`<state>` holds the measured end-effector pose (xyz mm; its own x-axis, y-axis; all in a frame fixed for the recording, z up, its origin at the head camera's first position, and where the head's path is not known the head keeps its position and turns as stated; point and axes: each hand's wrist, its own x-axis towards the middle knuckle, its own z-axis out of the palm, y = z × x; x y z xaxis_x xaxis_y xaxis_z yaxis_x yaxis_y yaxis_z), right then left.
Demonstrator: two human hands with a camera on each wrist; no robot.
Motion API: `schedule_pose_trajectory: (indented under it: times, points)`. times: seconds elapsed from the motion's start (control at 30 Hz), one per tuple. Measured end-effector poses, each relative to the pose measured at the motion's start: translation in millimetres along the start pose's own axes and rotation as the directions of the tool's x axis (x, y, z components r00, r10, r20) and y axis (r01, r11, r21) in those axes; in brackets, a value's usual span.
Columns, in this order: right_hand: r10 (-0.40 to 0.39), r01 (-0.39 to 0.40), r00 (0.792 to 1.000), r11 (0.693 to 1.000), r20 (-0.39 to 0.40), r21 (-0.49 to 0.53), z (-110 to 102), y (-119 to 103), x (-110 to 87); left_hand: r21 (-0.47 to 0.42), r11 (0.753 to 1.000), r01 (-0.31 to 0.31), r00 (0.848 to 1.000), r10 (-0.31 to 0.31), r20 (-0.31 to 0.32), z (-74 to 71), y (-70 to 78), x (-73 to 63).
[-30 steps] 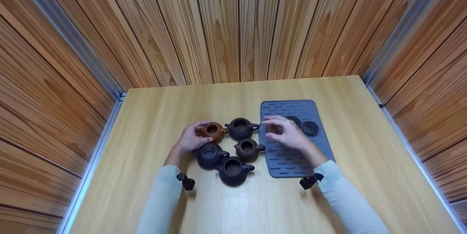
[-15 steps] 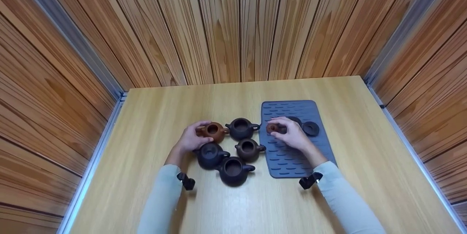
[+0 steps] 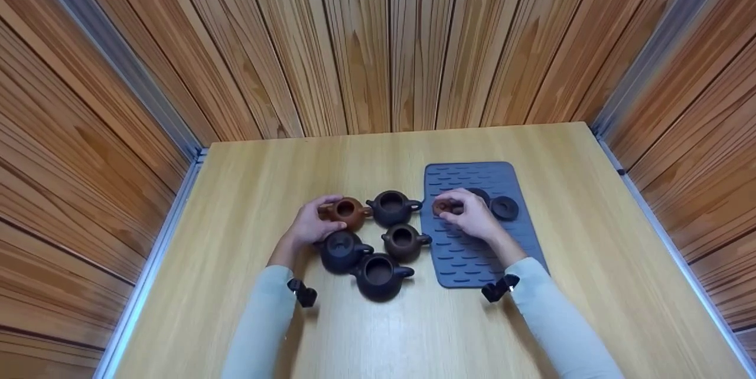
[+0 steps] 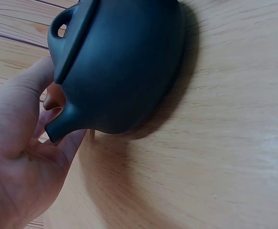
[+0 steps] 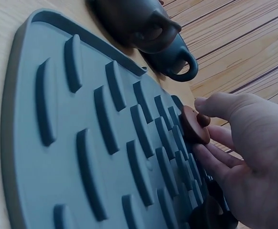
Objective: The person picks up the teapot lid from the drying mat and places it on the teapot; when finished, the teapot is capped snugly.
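In the head view, my left hand (image 3: 313, 222) holds a small reddish-brown teapot (image 3: 347, 211) without its lid, thumb and fingers around the body at the spout side. Its spout (image 4: 55, 98) shows behind a dark lidded teapot (image 4: 124, 67) in the left wrist view. My right hand (image 3: 469, 215) is over the grey ridged mat (image 3: 466, 261), thumb and fingers pinching a small reddish-brown teapot lid (image 5: 195, 125) by its rim. That lid lies low against the mat, knob facing up. Part of the mat is hidden under the palm.
Nearby stand open teapots: a black one (image 3: 391, 208), a dark brown one (image 3: 403, 241) and another black one (image 3: 379, 275). A dark lidded teapot (image 3: 341, 251) sits by my left wrist. Dark lids (image 3: 504, 208) lie on the mat. A wood-panelled wall (image 3: 366, 42) rises behind the table.
My right hand has shifted slightly right, and its thumb and fingers have drawn closer around the reddish-brown lid, which stays in place. My left hand remains on the teapot.
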<state>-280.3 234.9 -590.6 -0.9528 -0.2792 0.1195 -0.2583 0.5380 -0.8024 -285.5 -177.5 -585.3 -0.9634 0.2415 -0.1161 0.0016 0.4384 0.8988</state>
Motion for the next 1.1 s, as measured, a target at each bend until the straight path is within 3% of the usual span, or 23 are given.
schedule_pose_trajectory:
  times: [0.27,0.47,0.8,1.1]
  points:
    - [0.023,-0.023,1.0,0.998,-0.006,-0.066,1.6,2.8,3.9,0.004,1.0,0.007,1.0,-0.007,0.012,-0.6,1.2,0.0]
    - [0.037,-0.039,0.998,0.998,-0.048,-0.056,4.1,5.1,6.1,0.032,0.999,-0.002,1.0,0.001,0.011,-0.8,1.8,-1.1]
    - [0.017,-0.023,0.994,0.998,-0.107,-0.053,8.2,7.6,6.8,-0.014,1.0,0.015,1.0,-0.015,0.003,2.4,-2.0,1.5]
    - [0.02,-0.025,0.994,0.999,-0.111,-0.045,7.3,6.9,7.7,-0.02,1.0,0.013,1.0,-0.013,-0.007,1.0,0.4,0.7]
